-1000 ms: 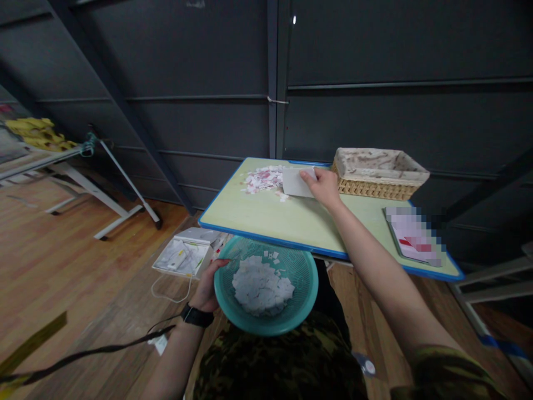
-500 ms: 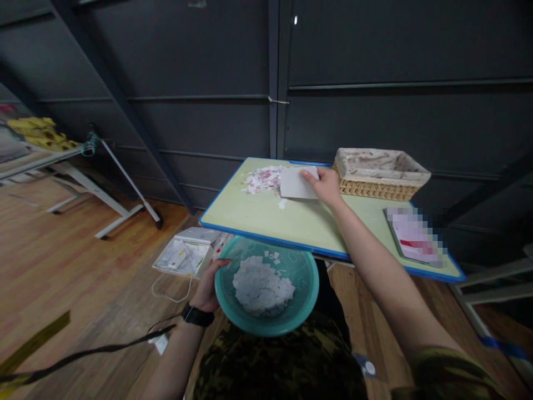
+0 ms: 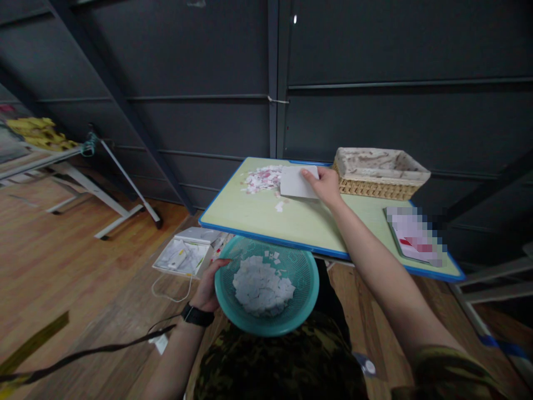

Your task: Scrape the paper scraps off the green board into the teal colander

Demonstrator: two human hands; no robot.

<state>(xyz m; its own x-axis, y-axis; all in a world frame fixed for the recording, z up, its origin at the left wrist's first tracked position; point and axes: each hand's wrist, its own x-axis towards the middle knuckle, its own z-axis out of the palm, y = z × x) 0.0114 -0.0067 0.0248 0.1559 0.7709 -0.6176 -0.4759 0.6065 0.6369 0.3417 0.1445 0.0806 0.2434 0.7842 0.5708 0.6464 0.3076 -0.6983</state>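
Observation:
My left hand (image 3: 209, 286) grips the left rim of a teal plastic colander (image 3: 307, 300), which rests at my lap under the table's front edge. Inside it lies a heap of torn white paper scraps (image 3: 262, 288). On the yellow-green tabletop (image 3: 258, 219), my right hand (image 3: 327, 186) pinches a piece of white card (image 3: 295, 182), thumb on top and the other fingers hidden beneath. The card's left edge meets a pile of white and pink paper scraps (image 3: 263, 179). One small scrap (image 3: 278, 207) lies apart, just in front of the pile.
Behind my right hand stands a lined wicker basket (image 3: 381, 189). A flat blurred-out object (image 3: 412, 236) lies at the table's right. On the floor to the left is an open white box (image 3: 183, 256) with a cord. Dark wall panels (image 3: 208, 66) rise behind the table.
The small loose scrap has shifted slightly left and toward me. My hands, the card and the colander hold nearly the same places.

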